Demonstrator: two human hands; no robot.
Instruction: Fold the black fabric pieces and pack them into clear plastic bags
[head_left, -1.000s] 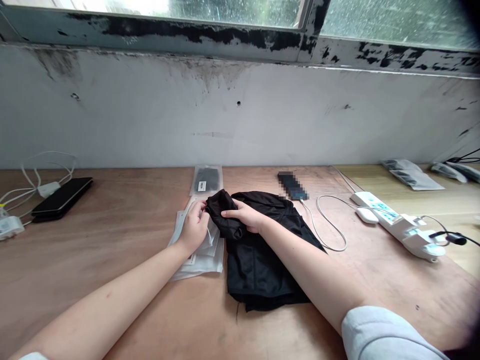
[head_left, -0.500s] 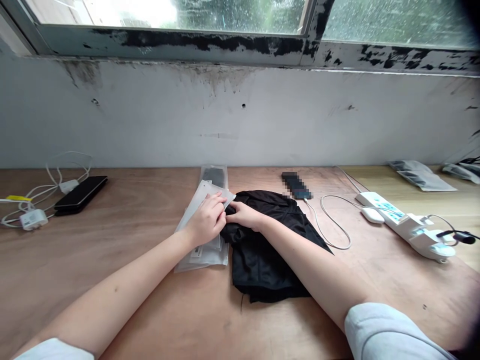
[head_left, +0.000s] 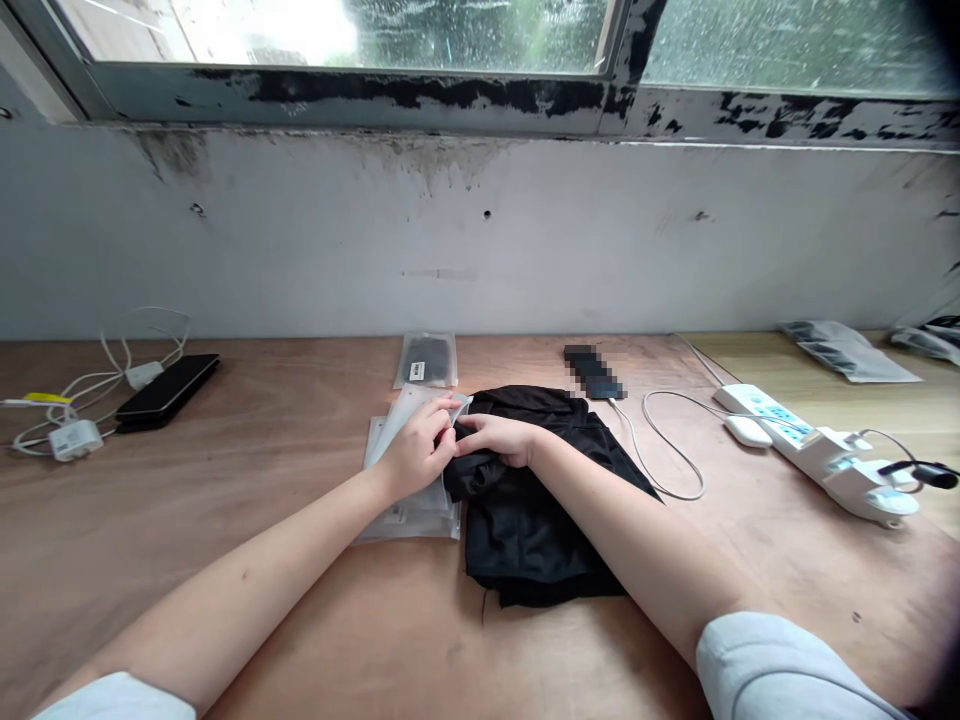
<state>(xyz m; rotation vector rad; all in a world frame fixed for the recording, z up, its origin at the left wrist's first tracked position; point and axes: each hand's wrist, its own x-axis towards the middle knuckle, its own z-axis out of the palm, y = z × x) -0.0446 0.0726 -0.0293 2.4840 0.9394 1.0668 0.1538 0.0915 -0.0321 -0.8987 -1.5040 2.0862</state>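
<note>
Frosted plastic bags (head_left: 420,513) lie stacked near the middle of the table. My left hand (head_left: 420,440) is closed on the upper bag at its right end, where the bag's edge meets black fabric. Beside it, my right hand (head_left: 495,436) is closed on a bunched part of the black cloth (head_left: 536,535), at the bag's edge. The rest of the cloth spreads flat under my right forearm. Fingertips of both hands nearly touch. How far the cloth reaches into the bag is hidden by my fingers.
Behind the bags lies a filled clear packet (head_left: 427,360). A phone (head_left: 592,372) on a white cable and a power strip (head_left: 814,450) are on the right, with packets (head_left: 847,350) behind. A black case (head_left: 166,392) and chargers (head_left: 75,438) are at left.
The upper bag has tipped down and toward me, uncovering the packet behind it and its label. Both hands have shifted slightly and stay close together at the bag's edge.
</note>
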